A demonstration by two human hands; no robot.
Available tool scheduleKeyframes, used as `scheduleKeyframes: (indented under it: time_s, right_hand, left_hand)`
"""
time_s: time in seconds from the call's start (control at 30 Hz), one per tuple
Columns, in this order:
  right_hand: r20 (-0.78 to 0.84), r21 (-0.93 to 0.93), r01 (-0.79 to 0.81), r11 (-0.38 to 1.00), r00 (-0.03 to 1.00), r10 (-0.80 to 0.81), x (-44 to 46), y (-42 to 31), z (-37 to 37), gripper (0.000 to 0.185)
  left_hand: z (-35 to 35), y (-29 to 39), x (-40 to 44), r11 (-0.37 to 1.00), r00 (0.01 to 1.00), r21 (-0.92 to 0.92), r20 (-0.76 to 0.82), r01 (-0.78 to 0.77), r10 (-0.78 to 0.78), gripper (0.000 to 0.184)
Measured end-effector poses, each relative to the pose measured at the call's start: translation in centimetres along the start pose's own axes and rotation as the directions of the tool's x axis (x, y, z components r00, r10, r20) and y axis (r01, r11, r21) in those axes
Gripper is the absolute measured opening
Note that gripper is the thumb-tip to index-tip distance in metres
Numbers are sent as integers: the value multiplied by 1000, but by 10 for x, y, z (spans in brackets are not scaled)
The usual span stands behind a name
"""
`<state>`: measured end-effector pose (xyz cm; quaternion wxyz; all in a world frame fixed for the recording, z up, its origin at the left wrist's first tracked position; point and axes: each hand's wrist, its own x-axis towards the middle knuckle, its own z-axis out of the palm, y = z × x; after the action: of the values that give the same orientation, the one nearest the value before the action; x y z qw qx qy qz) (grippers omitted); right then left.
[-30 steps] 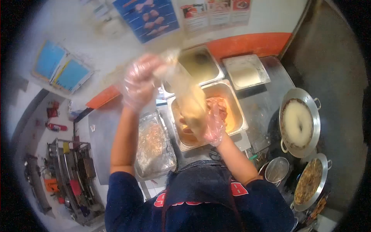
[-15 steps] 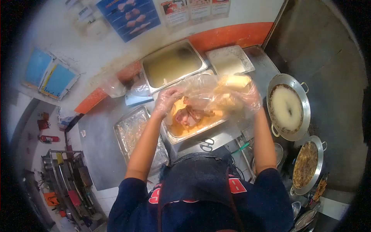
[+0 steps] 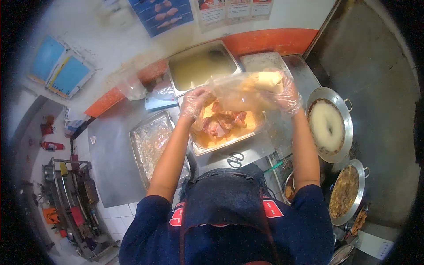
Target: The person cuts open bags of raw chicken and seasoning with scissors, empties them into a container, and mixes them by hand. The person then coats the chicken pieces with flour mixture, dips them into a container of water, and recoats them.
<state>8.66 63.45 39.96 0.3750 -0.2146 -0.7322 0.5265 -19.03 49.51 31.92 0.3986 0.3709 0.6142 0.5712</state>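
A clear plastic bag (image 3: 238,95) is stretched between my two gloved hands above a metal pan (image 3: 207,152). My left hand (image 3: 194,102) is closed on the bag's left edge. At the other end my right hand (image 3: 288,96) grips the bag, around a pale yellow bulge (image 3: 268,83) whose contents I cannot make out. Inside the pan, pieces of raw meat (image 3: 219,126) lie on an orange-yellow layer (image 3: 254,126). The bag partly covers the pan's far side.
Behind the pan stands a deep tray of cloudy liquid (image 3: 201,70). Scissors (image 3: 235,160) lie at the counter's front. A foil-like lined tray (image 3: 152,141) is at left. To the right are a frying pan of foamy oil (image 3: 327,126) and another pan (image 3: 346,192) with browned contents.
The bag is now more stretched out and its yellow end is raised slightly in my right hand. More meat pieces show in the pan. The view has shifted a little.
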Motion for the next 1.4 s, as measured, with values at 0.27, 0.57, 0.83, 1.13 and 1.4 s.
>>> scheduleKeyframes:
  time_s: [0.27,0.57,0.83,1.13,1.4]
  right_hand:
    - [60,-159,45,986,998,-35,3,-4,16,54]
    - [18,-56,-33,998,999,34,0,-5,29,53]
    - [85,-256,-38,966,994,61,6,-11,10,51]
    - [-113,-379,-16,925,993,-29,19,1,0,49]
    - [-150,-428,1,904,986,-72,16,1,-11,47]
  left_hand:
    - [-18,-20,1,982,993,176,-100,73,-56,17]
    - [-25,-23,-19,999,996,43,-86,-19,23,18]
    - [-12,-24,-14,960,1000,279,14,-28,25,20]
    - [19,16,8,895,995,445,-98,33,12,21]
    - [23,-47,50,907,980,378,-3,-184,200,18]
